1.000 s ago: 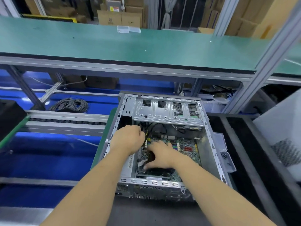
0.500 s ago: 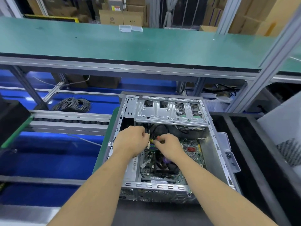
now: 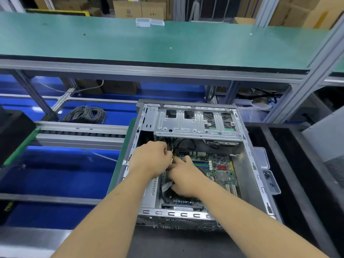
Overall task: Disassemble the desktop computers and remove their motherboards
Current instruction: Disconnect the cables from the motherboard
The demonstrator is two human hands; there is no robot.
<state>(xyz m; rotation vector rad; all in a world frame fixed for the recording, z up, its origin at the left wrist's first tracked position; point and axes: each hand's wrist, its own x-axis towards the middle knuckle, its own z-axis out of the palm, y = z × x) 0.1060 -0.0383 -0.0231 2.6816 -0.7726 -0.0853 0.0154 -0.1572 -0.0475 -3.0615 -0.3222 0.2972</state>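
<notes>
Head view
Computer case (image 3: pixel 249 164): an open desktop chassis of bare grey metal lies on its side on the dark bench, its open face turned up.
Drive cage (image 3: pixel 197 125): a perforated metal bracket spans the far end of the case, above the board.
Motherboard (image 3: pixel 221 170): the green board sits on the floor of the case, in place; its right half shows, with a red part and a silver heatsink, and white slots nearer the person.
Left hand (image 3: pixel 150 161): inside the case at its left wall, fingers curled tight; they seem to pinch the cables at the knuckles, though the fingertips are hidden.
Right hand (image 3: pixel 186 175): just beside the left hand, over the left half of the board, back of the hand up, fingers curled down toward the same cables; what they hold cannot be told.
Cables (image 3: pixel 172 151): black and yellow leads run from under the drive cage down to the point where the two hands meet.
Plastic tray (image 3: pixel 264 161): a clear small box rests against the right outer wall of the case, with a second one nearer that holds dark small parts, too small to name.
Wire coil (image 3: pixel 85 114): a grey bundle lies on the blue surface, well to the left of the case.
Green shelf (image 3: pixel 167 41): a long green-topped bench runs across beyond the case, with cardboard boxes (image 3: pixel 139 10) behind it.
</notes>
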